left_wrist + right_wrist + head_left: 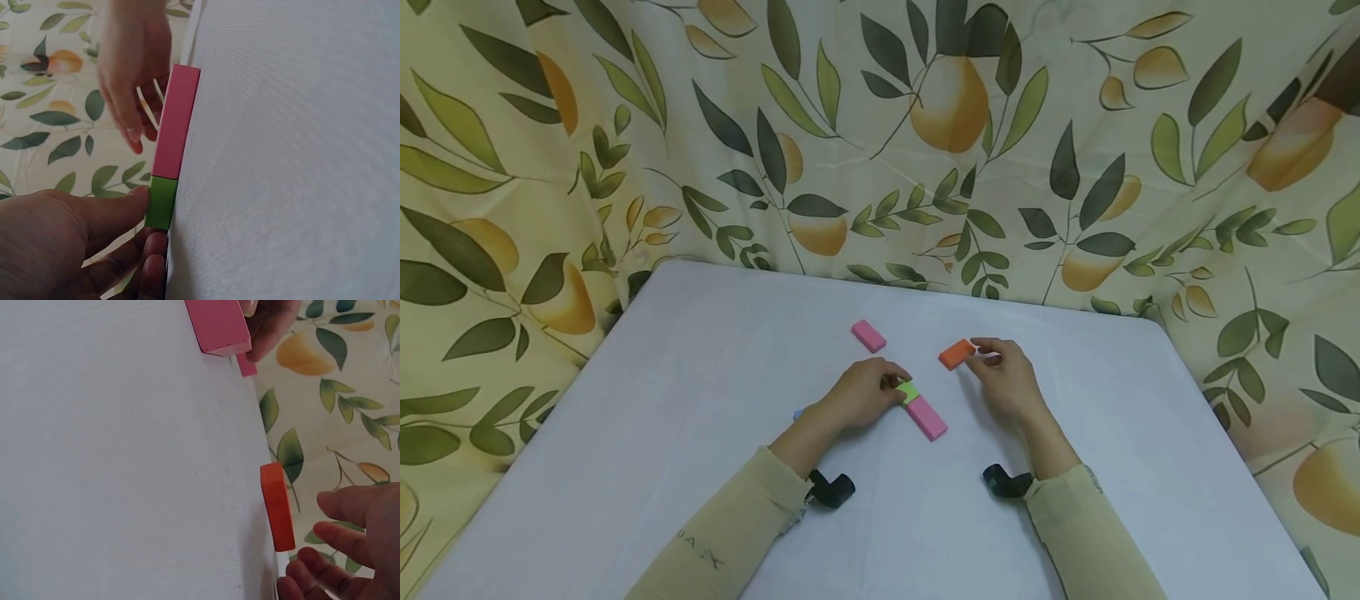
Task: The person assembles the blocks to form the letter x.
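My left hand (pixel 865 392) pinches a small green block (pixel 907 393) between thumb and fingers. In the left wrist view, the green block (pixel 161 202) lies end to end with a longer pink block (pixel 177 122) on the white surface. My right hand (pixel 1006 375) is beside an orange block (pixel 957 354), its fingers spread and slightly bent. From the right wrist view, a gap shows between those fingertips and the orange block (pixel 277 506). A second pink block (pixel 868 336) lies farther back, beyond my left hand.
A bit of something blue (pixel 798 414) peeks out behind the left wrist, mostly hidden. The white-covered table (pixel 700 333) ends at a curtain (pixel 880 167) printed with leaves and fruit. Black wrist cameras (pixel 832 490) jut from both sleeves just above the table.
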Available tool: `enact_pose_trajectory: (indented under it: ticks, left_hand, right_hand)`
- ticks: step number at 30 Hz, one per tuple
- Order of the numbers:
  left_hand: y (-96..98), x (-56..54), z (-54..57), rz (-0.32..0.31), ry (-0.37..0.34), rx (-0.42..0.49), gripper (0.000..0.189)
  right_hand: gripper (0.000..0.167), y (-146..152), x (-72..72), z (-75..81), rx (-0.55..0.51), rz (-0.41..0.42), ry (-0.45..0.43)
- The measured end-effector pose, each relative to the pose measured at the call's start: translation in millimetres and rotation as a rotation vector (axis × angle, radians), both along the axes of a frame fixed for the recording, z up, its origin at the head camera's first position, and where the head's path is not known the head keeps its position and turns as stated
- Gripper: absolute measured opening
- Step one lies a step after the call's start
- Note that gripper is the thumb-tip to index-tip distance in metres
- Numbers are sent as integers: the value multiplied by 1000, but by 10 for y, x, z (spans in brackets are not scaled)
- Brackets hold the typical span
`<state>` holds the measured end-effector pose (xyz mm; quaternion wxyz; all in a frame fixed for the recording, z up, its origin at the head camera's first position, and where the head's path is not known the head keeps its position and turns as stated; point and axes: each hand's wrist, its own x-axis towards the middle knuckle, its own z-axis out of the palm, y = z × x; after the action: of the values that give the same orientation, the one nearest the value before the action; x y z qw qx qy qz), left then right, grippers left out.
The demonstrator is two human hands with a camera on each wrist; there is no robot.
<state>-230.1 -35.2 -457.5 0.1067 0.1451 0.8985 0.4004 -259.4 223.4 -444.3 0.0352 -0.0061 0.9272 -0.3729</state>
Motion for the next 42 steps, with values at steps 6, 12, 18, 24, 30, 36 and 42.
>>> enact_pose_trajectory:
  ticks: [6,12,18,24,30,36,42]
  left_hand:
    - [-13,18,11,-3,-9,26,27]
    - [-11,16,16,-3,-4,22,27]
    - [-8,13,7,-2,2,10,27]
    - [-7,4,-4,-7,5,12,27]
    - [-5,-4,0,-7,8,4,27]
    - [-2,0,0,-4,4,-4,27]
    - [-4,-2,-5,-5,2,-6,27]
  right_hand:
    - [47,19,-32,-37,-5,-2,2]
    - [46,40,-61,-55,-12,1,9]
    - [44,49,-98,-63,-12,7,27]
    - [44,45,-121,-70,-12,12,25]
    - [44,50,-133,-88,-6,24,21]
    - [44,58,-153,-102,-5,51,24]
    - [44,65,-183,-118,-11,76,39]
